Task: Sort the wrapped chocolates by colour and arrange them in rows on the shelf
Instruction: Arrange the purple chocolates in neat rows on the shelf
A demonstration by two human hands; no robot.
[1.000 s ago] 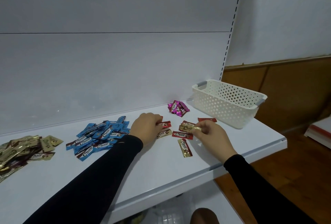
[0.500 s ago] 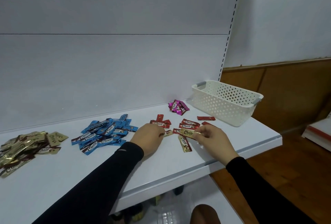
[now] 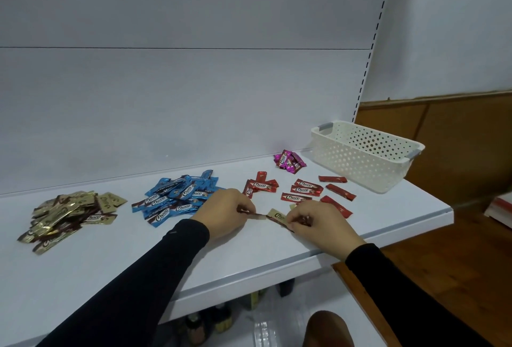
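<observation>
I had my left hand (image 3: 225, 213) and right hand (image 3: 318, 222) each pinching a gold chocolate (image 3: 277, 215) low over the shelf (image 3: 249, 260), just in front of the red chocolates (image 3: 302, 190).

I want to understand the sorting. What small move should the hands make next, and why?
Probably carry the gold chocolate pinched by the right hand left to the gold pile, since it lies among the red chocolates and the colours are grouped separately.
</observation>
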